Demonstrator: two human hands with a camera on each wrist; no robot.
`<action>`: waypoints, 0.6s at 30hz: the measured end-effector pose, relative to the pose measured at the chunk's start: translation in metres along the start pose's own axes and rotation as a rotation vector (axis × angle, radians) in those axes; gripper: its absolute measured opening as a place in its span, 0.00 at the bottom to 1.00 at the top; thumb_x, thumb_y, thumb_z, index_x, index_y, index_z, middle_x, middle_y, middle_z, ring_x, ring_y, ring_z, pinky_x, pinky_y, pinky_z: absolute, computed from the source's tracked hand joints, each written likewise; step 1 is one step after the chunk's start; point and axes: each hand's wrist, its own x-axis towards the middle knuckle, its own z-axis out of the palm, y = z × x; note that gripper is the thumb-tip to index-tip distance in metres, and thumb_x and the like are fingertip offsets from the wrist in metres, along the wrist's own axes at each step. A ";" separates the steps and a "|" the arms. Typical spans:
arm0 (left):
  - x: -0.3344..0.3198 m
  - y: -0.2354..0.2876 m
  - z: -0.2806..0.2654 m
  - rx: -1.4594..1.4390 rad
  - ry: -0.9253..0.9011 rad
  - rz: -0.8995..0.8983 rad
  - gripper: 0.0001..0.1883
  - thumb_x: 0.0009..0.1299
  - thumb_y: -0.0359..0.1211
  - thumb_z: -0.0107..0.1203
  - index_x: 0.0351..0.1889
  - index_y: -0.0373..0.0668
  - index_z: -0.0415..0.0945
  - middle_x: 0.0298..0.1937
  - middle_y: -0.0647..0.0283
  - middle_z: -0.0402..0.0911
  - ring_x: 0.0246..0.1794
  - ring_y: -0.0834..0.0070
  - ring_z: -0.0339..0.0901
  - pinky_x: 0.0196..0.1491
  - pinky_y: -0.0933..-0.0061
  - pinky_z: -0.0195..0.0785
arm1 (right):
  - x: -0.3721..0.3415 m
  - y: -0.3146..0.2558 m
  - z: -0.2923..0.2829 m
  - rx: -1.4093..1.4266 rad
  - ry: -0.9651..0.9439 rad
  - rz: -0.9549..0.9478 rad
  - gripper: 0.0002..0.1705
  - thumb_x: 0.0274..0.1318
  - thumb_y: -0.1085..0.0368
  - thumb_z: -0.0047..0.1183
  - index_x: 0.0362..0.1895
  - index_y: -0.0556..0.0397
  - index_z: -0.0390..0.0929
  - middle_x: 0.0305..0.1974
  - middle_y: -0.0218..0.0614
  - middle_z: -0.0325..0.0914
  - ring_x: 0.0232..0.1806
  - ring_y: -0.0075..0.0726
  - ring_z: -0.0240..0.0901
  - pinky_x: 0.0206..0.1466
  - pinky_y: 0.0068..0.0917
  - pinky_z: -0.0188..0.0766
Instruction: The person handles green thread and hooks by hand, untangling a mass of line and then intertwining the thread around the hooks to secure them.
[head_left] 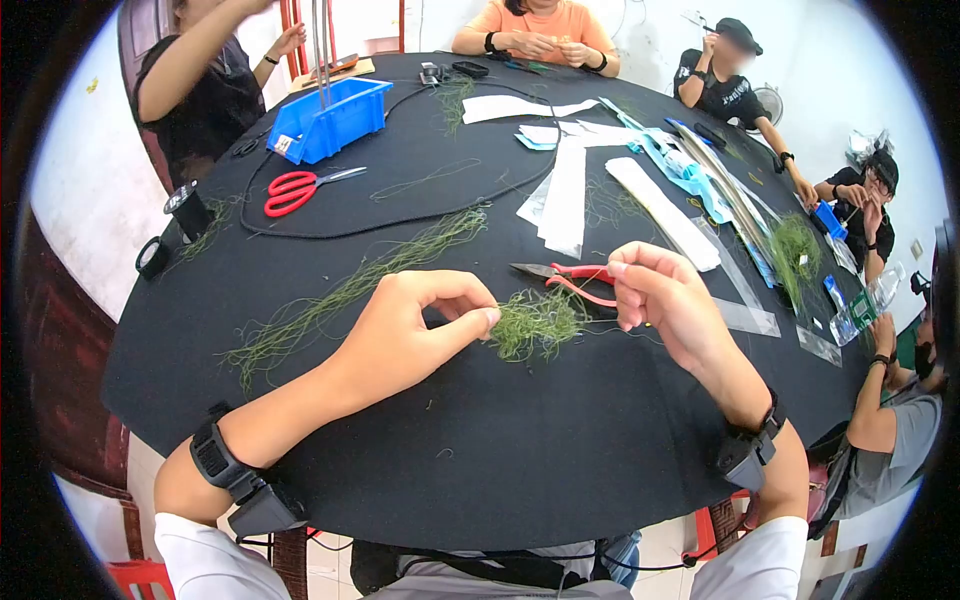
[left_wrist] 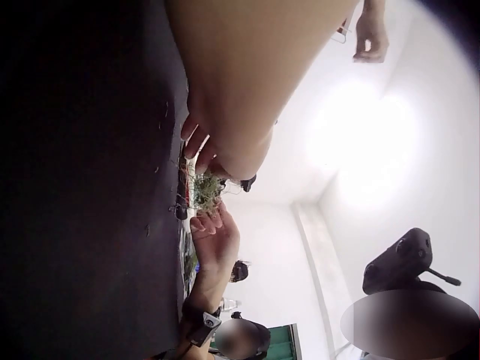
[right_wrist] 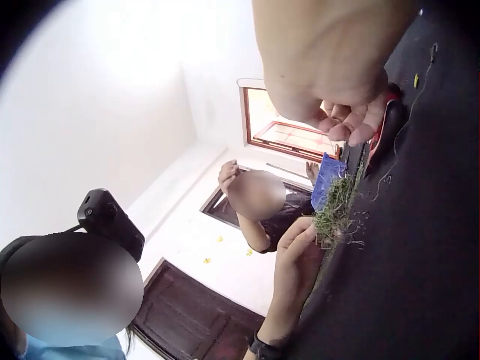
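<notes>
My left hand [head_left: 405,325] pinches the edge of a tangled bunch of green thread [head_left: 535,325] between thumb and forefinger, close over the black table. To its right, my right hand [head_left: 665,300] has its thumb and fingertips drawn together in a pinch. A fine strand runs from the bunch toward those fingers; its end is hidden. Red-handled pliers [head_left: 570,275] lie just behind, overlapped by the right hand. In the right wrist view the bunch [right_wrist: 336,214] hangs at the left fingertips. A long spread of green threads [head_left: 350,295] lies beyond the left forearm.
Red scissors [head_left: 292,193], a blue bin [head_left: 330,118], a black cable [head_left: 380,222] and black tape [head_left: 152,258] lie on the table [head_left: 480,450]. White paper strips [head_left: 660,212] and a green heap [head_left: 795,250] are to the right. Several people sit or stand around.
</notes>
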 end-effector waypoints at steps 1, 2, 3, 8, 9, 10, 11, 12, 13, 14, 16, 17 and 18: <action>0.000 0.000 0.000 -0.002 -0.011 -0.005 0.07 0.65 0.28 0.55 0.31 0.33 0.79 0.29 0.64 0.81 0.33 0.80 0.76 0.40 0.75 0.68 | 0.000 0.001 0.002 -0.049 0.010 -0.013 0.05 0.61 0.67 0.50 0.37 0.56 0.73 0.22 0.24 0.68 0.19 0.18 0.66 0.25 0.19 0.66; 0.000 -0.001 -0.001 -0.003 -0.022 -0.010 0.07 0.65 0.29 0.55 0.31 0.33 0.78 0.29 0.64 0.80 0.33 0.80 0.76 0.40 0.76 0.68 | -0.001 0.002 0.007 -0.098 0.019 -0.027 0.05 0.62 0.67 0.50 0.37 0.56 0.73 0.23 0.24 0.69 0.19 0.18 0.66 0.24 0.19 0.66; 0.000 -0.001 -0.001 -0.005 -0.033 -0.015 0.07 0.66 0.29 0.55 0.31 0.33 0.78 0.29 0.65 0.80 0.33 0.80 0.76 0.40 0.76 0.68 | -0.002 0.003 0.010 -0.147 0.029 -0.040 0.05 0.62 0.68 0.50 0.37 0.57 0.73 0.24 0.24 0.70 0.19 0.18 0.66 0.23 0.19 0.66; -0.001 -0.003 -0.001 -0.042 -0.034 -0.045 0.07 0.66 0.29 0.55 0.32 0.32 0.77 0.29 0.64 0.79 0.33 0.81 0.76 0.40 0.77 0.69 | -0.009 0.002 0.029 -0.852 0.140 -0.722 0.12 0.45 0.70 0.62 0.37 0.52 0.77 0.40 0.40 0.72 0.46 0.39 0.71 0.50 0.31 0.68; 0.000 -0.004 -0.001 -0.047 -0.039 -0.046 0.07 0.66 0.29 0.55 0.32 0.32 0.77 0.30 0.64 0.79 0.33 0.81 0.76 0.40 0.77 0.69 | -0.009 0.002 0.031 -0.867 0.093 -0.784 0.14 0.40 0.69 0.65 0.35 0.51 0.77 0.39 0.38 0.73 0.45 0.44 0.70 0.51 0.35 0.67; 0.000 -0.004 -0.001 -0.046 -0.039 -0.048 0.07 0.67 0.29 0.55 0.32 0.32 0.77 0.30 0.64 0.79 0.33 0.81 0.76 0.40 0.77 0.69 | -0.008 0.001 0.030 -0.935 -0.016 -0.810 0.14 0.40 0.68 0.66 0.34 0.50 0.77 0.38 0.36 0.74 0.45 0.43 0.70 0.50 0.36 0.67; 0.000 -0.004 -0.001 -0.045 -0.039 -0.050 0.07 0.67 0.29 0.55 0.32 0.32 0.77 0.30 0.64 0.79 0.33 0.81 0.76 0.40 0.77 0.69 | -0.007 0.001 0.029 -1.003 -0.126 -0.835 0.14 0.39 0.67 0.66 0.34 0.49 0.77 0.37 0.35 0.74 0.45 0.43 0.70 0.49 0.36 0.68; 0.000 -0.003 0.000 -0.044 -0.039 -0.051 0.07 0.67 0.28 0.55 0.32 0.32 0.77 0.30 0.65 0.79 0.33 0.81 0.76 0.40 0.77 0.69 | -0.006 0.006 0.030 -0.995 -0.167 -0.850 0.14 0.38 0.65 0.67 0.33 0.47 0.78 0.35 0.32 0.75 0.44 0.43 0.70 0.48 0.36 0.68; 0.000 -0.003 0.000 -0.050 -0.038 -0.054 0.07 0.67 0.29 0.54 0.31 0.33 0.77 0.30 0.65 0.79 0.33 0.81 0.76 0.40 0.77 0.69 | -0.006 0.009 0.032 -1.050 -0.177 -0.878 0.14 0.38 0.64 0.67 0.32 0.48 0.78 0.35 0.32 0.74 0.43 0.42 0.70 0.48 0.35 0.67; -0.001 -0.004 0.000 -0.058 -0.037 -0.056 0.07 0.67 0.29 0.54 0.31 0.33 0.77 0.30 0.65 0.79 0.33 0.81 0.76 0.40 0.77 0.69 | -0.006 0.012 0.033 -1.081 -0.188 -0.866 0.13 0.38 0.64 0.67 0.32 0.48 0.78 0.34 0.32 0.74 0.42 0.41 0.70 0.49 0.35 0.67; 0.000 -0.004 0.001 -0.056 -0.039 -0.054 0.07 0.67 0.29 0.54 0.31 0.33 0.77 0.29 0.65 0.79 0.32 0.81 0.76 0.39 0.77 0.69 | -0.004 0.016 0.032 -1.109 -0.212 -0.869 0.13 0.38 0.65 0.67 0.31 0.49 0.78 0.33 0.31 0.74 0.40 0.41 0.70 0.48 0.34 0.67; 0.000 -0.005 0.000 -0.047 -0.041 -0.050 0.07 0.67 0.29 0.54 0.31 0.33 0.77 0.29 0.65 0.79 0.32 0.81 0.76 0.39 0.77 0.69 | -0.004 0.017 0.031 -1.104 -0.226 -0.883 0.12 0.38 0.67 0.67 0.31 0.50 0.78 0.32 0.31 0.74 0.39 0.40 0.70 0.47 0.34 0.67; 0.000 -0.005 0.000 -0.037 -0.044 -0.045 0.07 0.67 0.29 0.54 0.31 0.33 0.77 0.29 0.65 0.79 0.32 0.81 0.76 0.39 0.77 0.69 | -0.003 0.017 0.030 -1.099 -0.239 -0.898 0.12 0.38 0.68 0.67 0.30 0.51 0.78 0.31 0.31 0.75 0.38 0.40 0.70 0.46 0.34 0.67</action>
